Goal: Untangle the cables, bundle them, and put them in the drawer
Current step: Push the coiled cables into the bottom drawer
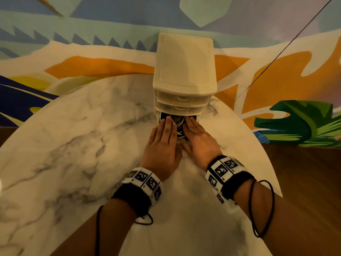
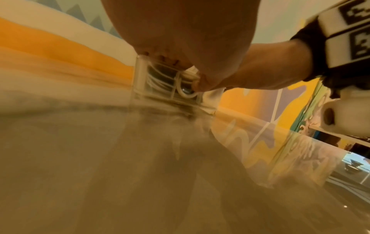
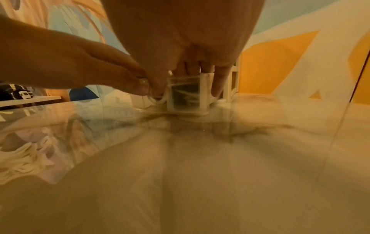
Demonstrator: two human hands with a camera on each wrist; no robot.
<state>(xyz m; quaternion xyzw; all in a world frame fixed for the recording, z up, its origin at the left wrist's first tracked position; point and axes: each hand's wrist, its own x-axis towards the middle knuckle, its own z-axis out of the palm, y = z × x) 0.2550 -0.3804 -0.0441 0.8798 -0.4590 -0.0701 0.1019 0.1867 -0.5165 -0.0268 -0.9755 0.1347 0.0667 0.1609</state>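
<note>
Cables (image 1: 180, 129), white and dark, already lie coiled in the pulled-out bottom drawer (image 2: 170, 88) of the small plastic drawer unit (image 1: 184, 71) at the marble table's (image 1: 73, 145) far edge; left hand (image 1: 162, 143) and right hand (image 1: 199, 141), fingers straight, press them down; judged nearly done; only closing the drawer remains.

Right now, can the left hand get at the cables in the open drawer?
Probably yes: the left hand already lies over the open drawer, its fingers on the cables; nothing blocks it.

Left hand (image 1: 162, 145) and right hand (image 1: 198, 140) lie flat, fingers extended, side by side.
</note>
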